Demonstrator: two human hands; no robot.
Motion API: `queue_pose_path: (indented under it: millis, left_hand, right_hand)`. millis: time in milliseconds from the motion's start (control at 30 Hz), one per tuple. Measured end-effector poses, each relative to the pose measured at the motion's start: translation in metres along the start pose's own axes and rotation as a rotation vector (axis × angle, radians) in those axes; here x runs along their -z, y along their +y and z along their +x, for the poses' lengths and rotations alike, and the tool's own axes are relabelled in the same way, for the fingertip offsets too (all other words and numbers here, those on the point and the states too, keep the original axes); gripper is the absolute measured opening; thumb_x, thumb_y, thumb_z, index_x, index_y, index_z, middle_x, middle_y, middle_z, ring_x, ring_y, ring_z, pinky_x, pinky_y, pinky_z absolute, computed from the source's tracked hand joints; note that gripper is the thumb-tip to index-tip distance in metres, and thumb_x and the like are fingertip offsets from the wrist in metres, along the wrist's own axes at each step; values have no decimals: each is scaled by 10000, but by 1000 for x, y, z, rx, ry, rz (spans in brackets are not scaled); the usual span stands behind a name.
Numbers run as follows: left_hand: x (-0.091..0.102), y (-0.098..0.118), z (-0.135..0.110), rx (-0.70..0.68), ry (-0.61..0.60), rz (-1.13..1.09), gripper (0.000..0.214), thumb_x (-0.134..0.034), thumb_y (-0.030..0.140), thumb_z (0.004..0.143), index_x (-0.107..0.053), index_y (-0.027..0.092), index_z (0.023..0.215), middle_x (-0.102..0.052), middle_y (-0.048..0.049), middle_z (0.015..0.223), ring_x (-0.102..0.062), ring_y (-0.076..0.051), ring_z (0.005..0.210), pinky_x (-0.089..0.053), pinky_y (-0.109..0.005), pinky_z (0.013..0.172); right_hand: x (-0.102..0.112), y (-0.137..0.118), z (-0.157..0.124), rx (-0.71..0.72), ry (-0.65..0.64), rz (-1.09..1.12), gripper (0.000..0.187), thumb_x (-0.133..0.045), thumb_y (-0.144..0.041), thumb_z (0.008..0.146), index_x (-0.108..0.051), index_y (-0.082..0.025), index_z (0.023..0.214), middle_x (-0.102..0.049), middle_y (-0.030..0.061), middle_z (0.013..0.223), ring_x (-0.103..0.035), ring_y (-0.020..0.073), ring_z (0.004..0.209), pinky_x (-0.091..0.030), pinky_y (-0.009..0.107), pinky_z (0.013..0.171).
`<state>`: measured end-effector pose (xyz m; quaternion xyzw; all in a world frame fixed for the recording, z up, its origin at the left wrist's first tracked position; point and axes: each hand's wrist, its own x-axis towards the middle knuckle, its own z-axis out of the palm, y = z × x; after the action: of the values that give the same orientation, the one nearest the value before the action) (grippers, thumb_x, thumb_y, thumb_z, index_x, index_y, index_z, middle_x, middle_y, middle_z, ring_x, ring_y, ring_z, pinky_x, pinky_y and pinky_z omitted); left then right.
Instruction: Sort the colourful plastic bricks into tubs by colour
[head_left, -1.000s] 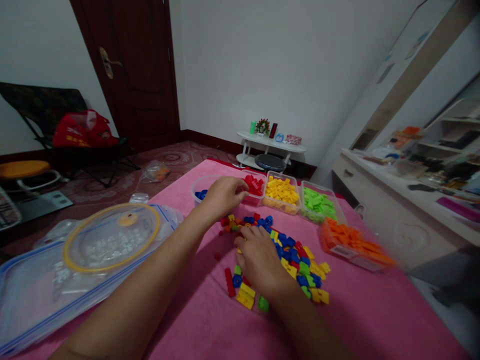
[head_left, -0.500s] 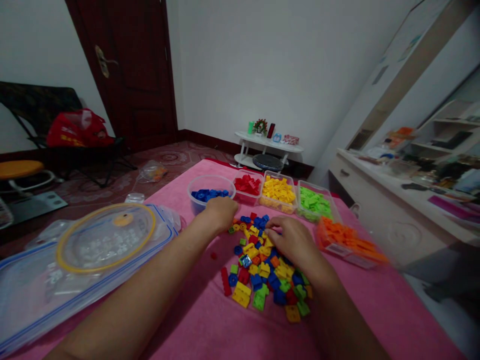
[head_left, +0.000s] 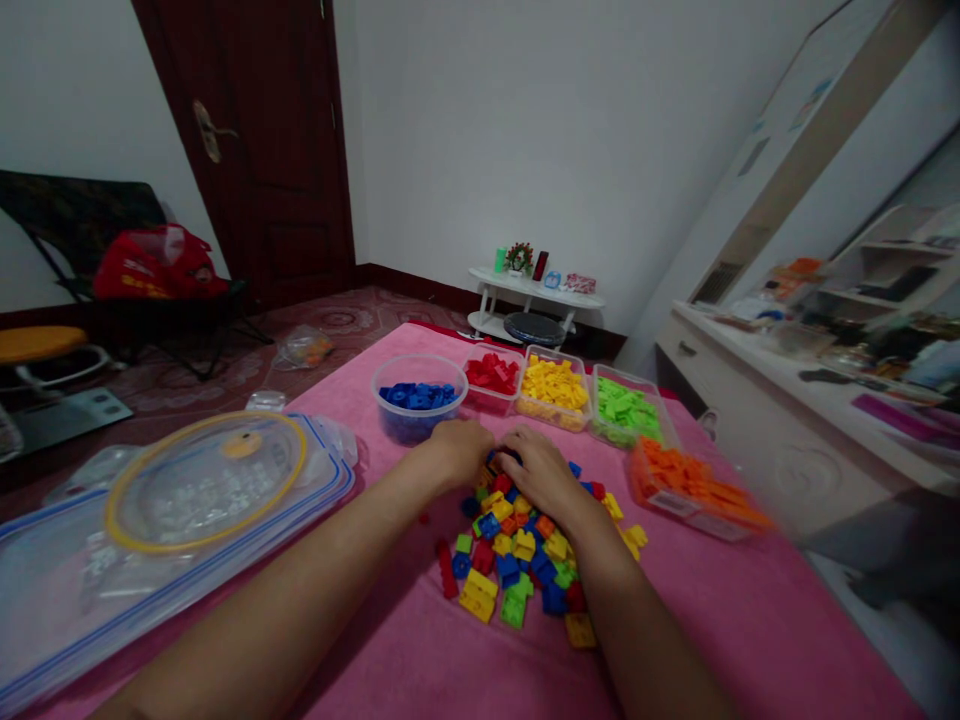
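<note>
- Curling over the far edge of the brick pile [head_left: 524,545], your left hand [head_left: 457,452] hides its fingertips; I cannot tell if it holds any.
- Your right hand [head_left: 536,468] bends close beside it, over the pile; its grip is hidden too.
- The pile lies on pink cloth [head_left: 390,630].

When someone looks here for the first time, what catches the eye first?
Probably the pile of multicoloured plastic blocks on the pink cloth, with the left hand and right hand at its far end. Beyond it, a round clear plastic bowl holds blue pieces; rectangular clear plastic boxes of red, yellow and green pieces stand to its right. A round transparent lid with a yellow rim lies left of the pile.
</note>
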<state>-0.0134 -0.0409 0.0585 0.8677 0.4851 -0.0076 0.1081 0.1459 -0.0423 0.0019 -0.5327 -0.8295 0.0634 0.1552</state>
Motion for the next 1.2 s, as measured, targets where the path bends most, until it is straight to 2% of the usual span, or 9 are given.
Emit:
queue_pose_path:
  millis: [100,200,367,633,733,833,967,1100,1200]
  left_hand:
    - [5,2,-1,-11,21,97,264,-565,162,726,-731,135,929,-704,-188,939,-665,-314,904,-524,-368,731]
    - [6,1,-2,-59,63,29,262,-534,199,748,-744,167,901,-720,-145,873,-670,-272,858,-505,-317,700]
    - [1,3,-4,-253,-92,-93,252,-689,235,642,-741,279,884,-730,-24,877,-659,-197,784,-451,-228,616]
    - [-1,12,-5,-172,-106,-53,267,-677,180,611,-737,236,865,-723,-62,889,-651,-234,820,-463,-256,648]
    - [-2,2,0,-145,-7,-140,246,-627,198,648,-737,230,865,-721,-56,852,-649,-211,785,-456,-246,638]
    - [-8,-9,11,-74,197,-229,257,-586,197,674,-732,209,885,-715,-60,837,-643,-196,777,-461,-254,671]
    - [-14,-12,24,-18,362,-540,251,-583,209,698,-697,172,919,-687,-41,775,-625,-158,696,-466,-243,628]
    - [-11,-7,26,54,223,-1137,232,-586,283,755,-621,147,940,-635,-14,732,-581,-105,555,-447,-202,487]
    - [-8,-5,23,48,186,-1353,238,-607,367,767,-587,139,834,-604,-4,694,-556,-81,526,-439,-178,464]
  right_hand:
    - [5,-1,-4,-10,24,31,183,-493,-187,860,-668,-168,909,-636,52,924,-568,154,901,-391,251,805]
    - [6,1,-9,-49,-2,68,190,-555,-148,790,-659,-172,947,-658,44,915,-588,161,877,-396,245,770]
    - [17,7,-13,-125,20,100,274,-517,-127,792,-692,-189,994,-695,50,953,-617,174,887,-420,257,764]
    - [30,27,-21,-160,42,100,290,-541,-125,775,-707,-201,1000,-694,41,1035,-614,186,961,-438,286,853]
    - [25,30,-23,-142,63,90,339,-533,-118,777,-680,-179,1076,-668,59,1111,-590,187,1021,-416,293,910]
    - [19,22,-22,-89,44,62,439,-507,-79,765,-636,-190,1170,-631,60,1196,-542,189,1104,-366,306,973]
    - [15,3,-16,-41,-56,-52,379,-461,-59,773,-688,-199,1042,-683,64,1035,-567,195,1005,-369,314,920]
    - [13,-10,-13,0,-81,-108,307,-515,-113,774,-716,-221,979,-697,57,977,-577,208,966,-362,326,899]
    - [15,-14,-14,3,-74,-115,309,-534,-120,760,-725,-249,967,-707,38,960,-591,210,948,-369,324,885]
